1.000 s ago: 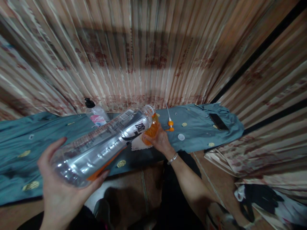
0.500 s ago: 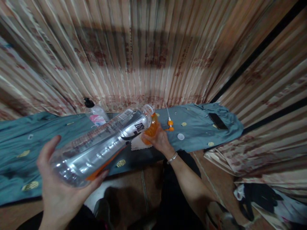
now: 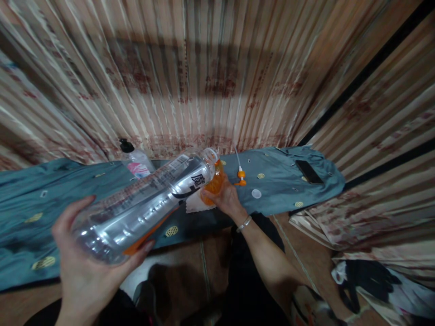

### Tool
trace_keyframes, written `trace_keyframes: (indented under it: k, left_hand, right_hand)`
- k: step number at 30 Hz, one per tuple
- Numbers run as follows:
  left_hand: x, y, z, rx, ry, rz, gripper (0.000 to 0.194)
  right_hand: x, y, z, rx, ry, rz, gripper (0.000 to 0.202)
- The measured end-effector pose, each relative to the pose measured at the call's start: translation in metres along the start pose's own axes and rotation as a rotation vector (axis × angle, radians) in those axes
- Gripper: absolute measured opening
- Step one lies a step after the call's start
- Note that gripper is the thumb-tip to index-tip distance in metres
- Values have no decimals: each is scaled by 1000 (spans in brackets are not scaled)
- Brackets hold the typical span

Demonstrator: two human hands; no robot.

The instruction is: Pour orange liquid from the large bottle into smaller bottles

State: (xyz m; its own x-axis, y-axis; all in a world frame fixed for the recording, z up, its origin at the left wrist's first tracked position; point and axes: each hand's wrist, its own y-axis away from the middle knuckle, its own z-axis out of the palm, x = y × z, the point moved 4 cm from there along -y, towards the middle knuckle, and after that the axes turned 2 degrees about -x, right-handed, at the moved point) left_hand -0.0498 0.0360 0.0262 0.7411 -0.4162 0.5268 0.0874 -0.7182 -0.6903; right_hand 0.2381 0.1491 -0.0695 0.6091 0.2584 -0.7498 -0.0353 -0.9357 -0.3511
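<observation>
The left hand (image 3: 84, 278) has its fingers clamped around the wide base of a large, clear plastic bottle with a silver label (image 3: 146, 206), tilted mouth-down. The right hand's (image 3: 229, 199) fingers close around a small, translucent orange bottle (image 3: 213, 188), beside a white tissue (image 3: 197, 204) on the surface (image 3: 278, 199). Holding the big bottle only at its base leaves its neck prone to swing: a wrist wobble could knock the openings out of line and wet the cloth, while a steeper tilt could send any liquid out too fast.
</observation>
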Motion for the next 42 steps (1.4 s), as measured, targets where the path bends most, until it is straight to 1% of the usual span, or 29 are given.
trace_keyframes:
  k: [6, 15, 21, 28, 32, 36, 42]
  left_hand:
    - [-1, -1, 0, 9, 15, 1, 117]
    - [-3, 0, -1, 9, 12, -14, 116]
    - [-3, 1, -1, 8, 15, -27, 118]
    - [0, 0, -1, 11, 19, -45, 116]
    - [-2, 0, 0, 16, 4, -31, 119]
    - [-3, 0, -1, 7, 7, -22, 118]
    - [-1, -1, -1, 0, 1, -22, 118]
  right_hand:
    - [-1, 0, -1, -13, 2, 23, 75]
    - [0, 0, 0, -4, -6, 0, 69]
    - [0, 0, 1, -5, -8, 26, 75]
    - [-1, 0, 0, -4, 9, 15, 76]
    - [-1, 0, -1, -6, -1, 3, 74]
    - [-1, 1, -1, 2, -7, 7, 72]
    - [-1, 1, -1, -3, -8, 23, 72]
